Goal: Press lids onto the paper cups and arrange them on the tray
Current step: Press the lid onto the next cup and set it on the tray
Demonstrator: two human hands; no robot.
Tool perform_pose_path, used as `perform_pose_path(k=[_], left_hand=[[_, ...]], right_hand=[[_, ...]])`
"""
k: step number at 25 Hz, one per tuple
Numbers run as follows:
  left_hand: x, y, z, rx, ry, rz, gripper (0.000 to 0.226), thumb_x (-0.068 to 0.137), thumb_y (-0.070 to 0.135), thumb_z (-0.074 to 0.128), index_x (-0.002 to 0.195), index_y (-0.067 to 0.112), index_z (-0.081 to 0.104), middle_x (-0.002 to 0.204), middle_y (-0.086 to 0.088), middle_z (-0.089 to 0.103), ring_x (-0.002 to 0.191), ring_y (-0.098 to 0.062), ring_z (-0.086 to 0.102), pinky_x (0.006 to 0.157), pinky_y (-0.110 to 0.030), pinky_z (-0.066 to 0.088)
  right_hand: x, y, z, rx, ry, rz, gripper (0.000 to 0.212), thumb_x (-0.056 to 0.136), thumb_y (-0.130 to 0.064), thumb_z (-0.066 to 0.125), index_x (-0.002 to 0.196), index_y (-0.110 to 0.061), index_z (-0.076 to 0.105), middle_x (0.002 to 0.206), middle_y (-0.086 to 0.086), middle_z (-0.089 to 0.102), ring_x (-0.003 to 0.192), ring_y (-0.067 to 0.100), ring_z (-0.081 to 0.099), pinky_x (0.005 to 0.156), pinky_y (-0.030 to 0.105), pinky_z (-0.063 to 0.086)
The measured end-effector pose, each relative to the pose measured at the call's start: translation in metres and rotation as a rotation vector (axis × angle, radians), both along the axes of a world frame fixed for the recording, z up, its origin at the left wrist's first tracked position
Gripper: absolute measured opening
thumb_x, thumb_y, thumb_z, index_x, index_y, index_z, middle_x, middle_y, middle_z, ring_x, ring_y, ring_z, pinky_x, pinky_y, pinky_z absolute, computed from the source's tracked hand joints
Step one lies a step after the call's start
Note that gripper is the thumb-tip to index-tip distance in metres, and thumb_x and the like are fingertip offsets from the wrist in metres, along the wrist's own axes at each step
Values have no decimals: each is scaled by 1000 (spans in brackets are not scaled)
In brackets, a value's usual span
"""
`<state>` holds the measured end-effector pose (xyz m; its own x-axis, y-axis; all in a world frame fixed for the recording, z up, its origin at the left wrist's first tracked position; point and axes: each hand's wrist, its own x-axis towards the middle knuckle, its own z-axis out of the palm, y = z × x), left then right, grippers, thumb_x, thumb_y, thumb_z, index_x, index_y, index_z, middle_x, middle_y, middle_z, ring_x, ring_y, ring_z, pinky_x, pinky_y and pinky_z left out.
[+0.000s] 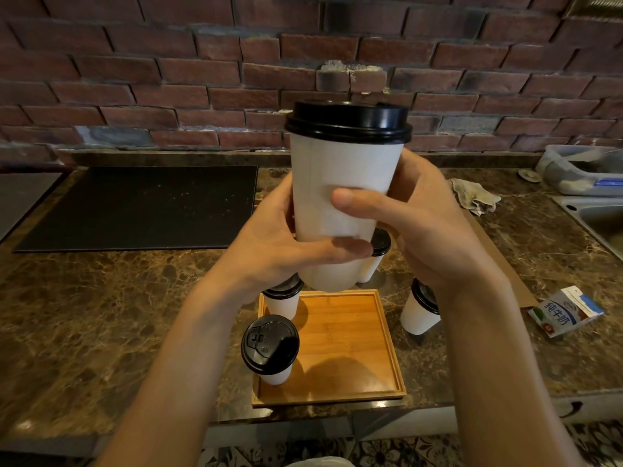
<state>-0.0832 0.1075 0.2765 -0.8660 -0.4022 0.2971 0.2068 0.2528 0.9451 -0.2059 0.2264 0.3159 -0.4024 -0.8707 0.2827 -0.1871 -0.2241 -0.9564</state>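
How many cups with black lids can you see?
5: one held up in both hands, two on the tray's left side, one behind the held cup, one right of the tray. More may be hidden.

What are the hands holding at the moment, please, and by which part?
Both hands, left and right, grip a lidded paper cup around its lower wall.

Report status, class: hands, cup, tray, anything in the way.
Both hands, left and right, grip lidded cup above tray. Two lidded cups on the tray's left side. Right half bare. Nothing blocking it.
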Motion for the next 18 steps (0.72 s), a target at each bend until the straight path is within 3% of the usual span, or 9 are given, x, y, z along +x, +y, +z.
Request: perform_pose_path(k=[4,11,13,18], left_hand=[[-2,-1,0,-8,12,41,69,59,35,80,121,34,49,110,16,64,105,-7,62,76,-16,52],[-7,0,-1,-31,72,128,70,59,33,82,119,39,46,112,22,63,107,0,60,75,-11,51],[-8,0,-3,-41,76,150,74,58,33,85,120,38,45,112,22,63,107,3,59,75,-9,50],[-9,0,-6,-64,58,188,69,55,36,78,113,41,43,100,42,58,101,18,55,70,0,45]], right_hand=[[0,-2,1,36,54,-27,56,71,-25,78,122,-21,55,114,-1,68,108,14,66,84,31,58],[7,-7,5,65,136,-166,70,62,-44,82,123,-25,54,113,-9,66,103,3,64,82,23,57],[8,-9,3,84,156,-205,67,66,-41,82,125,-26,53,113,-11,64,103,2,63,82,24,58],[10,-13,-4,107,180,-250,66,70,-37,83,127,-24,52,115,-10,63,105,4,61,85,32,58]])
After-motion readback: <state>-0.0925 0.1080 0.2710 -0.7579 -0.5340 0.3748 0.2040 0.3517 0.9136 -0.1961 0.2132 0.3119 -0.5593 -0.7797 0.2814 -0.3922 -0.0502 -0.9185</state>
